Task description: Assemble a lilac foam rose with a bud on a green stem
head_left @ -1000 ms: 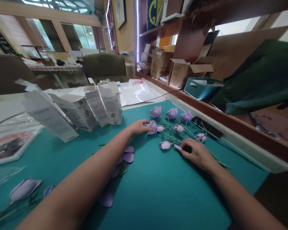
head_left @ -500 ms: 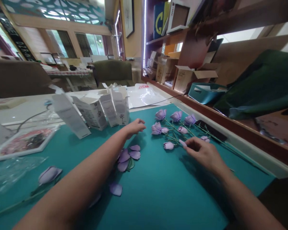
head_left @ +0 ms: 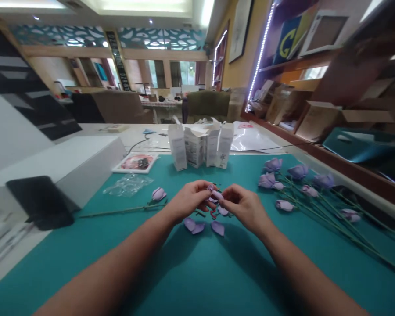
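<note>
Over the middle of the teal mat, both my hands meet at a curled lilac petal. My left hand pinches its looped left end, though whether that loop is a separate piece I cannot tell. From the other side, thumb and forefinger of my right hand close on the petal. Beneath the fingers lie small green and red bits, partly hidden. Nearer to me are loose lilac petals. A single lilac rose with a green stem lies left of my left hand.
Several lilac roses on long stems lie at the right. White cartons stand behind my hands. Farther left are crumpled clear plastic, a white-framed picture, a dark phone-like slab and a white box.
My right hand has come from the roses at the right to the middle, carrying a petal. My left hand now meets it there, fingers closed. The view has turned left.
</note>
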`<state>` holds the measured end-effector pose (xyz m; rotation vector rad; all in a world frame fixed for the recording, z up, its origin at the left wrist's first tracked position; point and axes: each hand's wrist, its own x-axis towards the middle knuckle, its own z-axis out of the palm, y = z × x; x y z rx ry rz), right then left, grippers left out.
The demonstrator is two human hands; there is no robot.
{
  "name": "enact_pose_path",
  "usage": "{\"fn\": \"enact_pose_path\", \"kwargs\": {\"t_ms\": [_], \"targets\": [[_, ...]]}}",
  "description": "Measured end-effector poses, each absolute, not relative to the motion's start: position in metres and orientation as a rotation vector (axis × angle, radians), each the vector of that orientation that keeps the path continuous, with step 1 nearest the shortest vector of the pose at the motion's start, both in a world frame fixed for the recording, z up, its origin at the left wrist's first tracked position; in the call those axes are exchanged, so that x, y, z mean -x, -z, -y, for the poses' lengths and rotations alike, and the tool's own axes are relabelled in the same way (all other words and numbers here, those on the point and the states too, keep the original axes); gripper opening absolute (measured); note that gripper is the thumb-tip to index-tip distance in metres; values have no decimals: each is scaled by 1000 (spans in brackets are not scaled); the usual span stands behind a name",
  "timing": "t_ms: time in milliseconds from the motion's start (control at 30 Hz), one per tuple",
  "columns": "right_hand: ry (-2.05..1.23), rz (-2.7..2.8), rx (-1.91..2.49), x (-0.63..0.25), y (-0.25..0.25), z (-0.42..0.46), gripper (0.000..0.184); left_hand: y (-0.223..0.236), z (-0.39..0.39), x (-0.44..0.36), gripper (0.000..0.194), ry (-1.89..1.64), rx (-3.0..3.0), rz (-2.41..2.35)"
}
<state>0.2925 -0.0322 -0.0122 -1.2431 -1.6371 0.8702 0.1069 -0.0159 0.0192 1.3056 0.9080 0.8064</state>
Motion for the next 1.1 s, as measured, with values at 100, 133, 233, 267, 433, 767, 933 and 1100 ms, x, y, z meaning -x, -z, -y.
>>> {"fn": "enact_pose_path", "kwargs": {"t_ms": [100, 133, 233, 267, 433, 767, 933, 1100], "targets": [[-785, 1737, 1210, -269, 13, 33, 20, -15, 29, -84, 16, -883, -1313, -943], [-769, 1776, 1194, -263, 12, 32, 23, -14, 31, -79, 16, -898, -1312, -957], [-780, 1867, 1184, -250, 7, 29, 25, -12, 35, -65, 18, -933, -1304, -1005], [-830, 1868, 1182, -246, 5, 27, 25, -11, 35, -62, 19, -943, -1298, -1021], [-1392, 1565, 1129, -234, 5, 14, 29, -5, 28, -55, 27, -988, -1215, -1128], [-1907, 908, 897, -227, 32, 16, 43, 11, 22, -48, 30, -932, -973, -1030], [-1871, 894, 920, -229, 33, 12, 35, 11, 22, -48, 30, -892, -919, -1019], [-1531, 1197, 1054, -232, 35, 10, 29, 13, 22, -50, 22, -891, -870, -988]]}}
